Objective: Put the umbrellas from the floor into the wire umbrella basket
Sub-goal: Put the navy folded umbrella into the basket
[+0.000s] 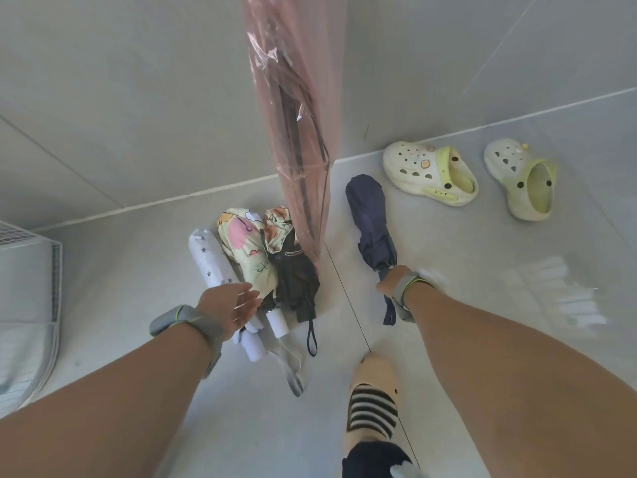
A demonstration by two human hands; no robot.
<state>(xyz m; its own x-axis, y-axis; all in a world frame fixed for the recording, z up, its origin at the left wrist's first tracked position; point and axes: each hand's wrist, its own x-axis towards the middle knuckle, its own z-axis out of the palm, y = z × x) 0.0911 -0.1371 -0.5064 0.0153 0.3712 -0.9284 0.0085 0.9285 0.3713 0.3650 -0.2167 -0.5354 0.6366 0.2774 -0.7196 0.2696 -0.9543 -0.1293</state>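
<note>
Several folded umbrellas lie on the tiled floor by the wall: a white one with small stars (pixel 208 258), a yellow cartoon-print one (pixel 246 248), a black one with an orange-print top (pixel 294 276) and a navy one (pixel 370 219). My left hand (pixel 229 303) hovers open, fingers apart, just over the handles of the white and yellow umbrellas. My right hand (pixel 389 282) is closed around the navy umbrella's handle end, its strap hanging below. The white wire basket (pixel 55 281) stands at the far left edge, partly cut off.
A long pink see-through umbrella (pixel 300 132) leans against the wall above the pile. Two pale green clogs (pixel 431 174) (pixel 524 181) sit at the right. A blurred white object (pixel 558 291) lies right of my arm. My foot in a striped sock (pixel 372 398) is near the bottom.
</note>
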